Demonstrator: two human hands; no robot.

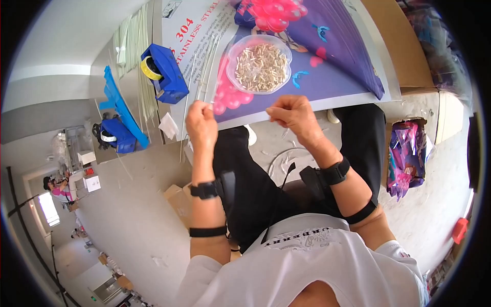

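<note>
My left hand (202, 123) is closed in a pinch at the table's near edge, close to several thin pale sticks (207, 69). Whether one of these is between its fingers is too fine to tell. To its right, my right hand (295, 116) is also pinched, thumb against forefinger, and anything in it is too small to name. Beyond both hands stands a clear plastic bowl (231, 77) full of small cream-coloured tube-shaped pieces (262, 66). Under the bowl lies a purple printed sheet (327, 84) with pink balloon pictures, its right part folded over.
A blue tape dispenser (171, 74) with yellow tape stands left of the sticks. Farther left are long pale strips (135, 66), a bright blue strip (120, 107) and a second blue dispenser (116, 134). An open box (406, 158) of shiny wrapped packs sits at right. Another person (60, 188) works far left.
</note>
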